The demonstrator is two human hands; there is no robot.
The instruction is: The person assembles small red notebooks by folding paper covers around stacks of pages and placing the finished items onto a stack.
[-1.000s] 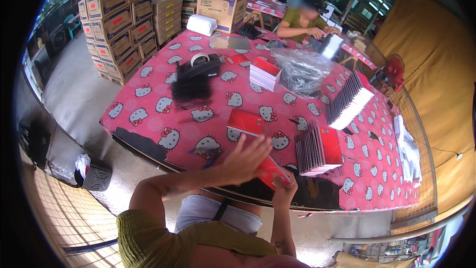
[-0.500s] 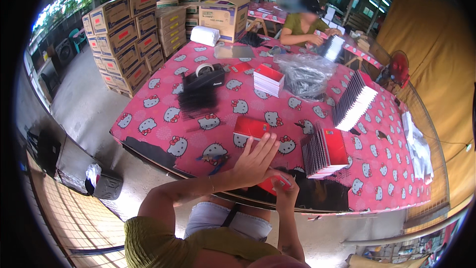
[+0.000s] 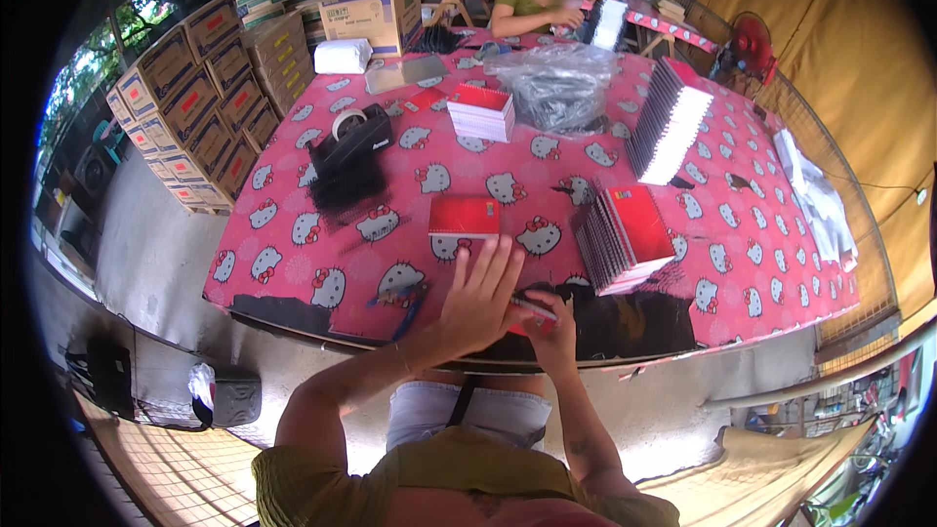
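Observation:
My left hand (image 3: 476,299) lies palm down over the near edge of the table, fingers stretched out and slightly apart. Just beyond its fingertips rests a red-covered notebook (image 3: 465,216), flat on the cloth. Close beside it, my right hand (image 3: 549,334) grips another small red notebook (image 3: 535,312), tilted at the table edge and partly hidden by both hands. To the right stands a stack of red spiral notebooks (image 3: 639,224), with a taller leaning stack of spiral-bound notebooks (image 3: 670,122) behind it.
A pink patterned cloth covers the table (image 3: 390,268). On it are a black tape dispenser (image 3: 353,144), dark wire coils (image 3: 344,185), a red-topped paper stack (image 3: 481,112), a plastic-wrapped bundle (image 3: 556,88) and blue-handled tool (image 3: 408,310). Across it sits a co-worker (image 3: 532,5); cartons (image 3: 185,98) stand left.
The whole view has shifted, so the table things appear farther left and higher. The notebook in my right hand now shows more of its edge. My left hand stays stretched out beside it.

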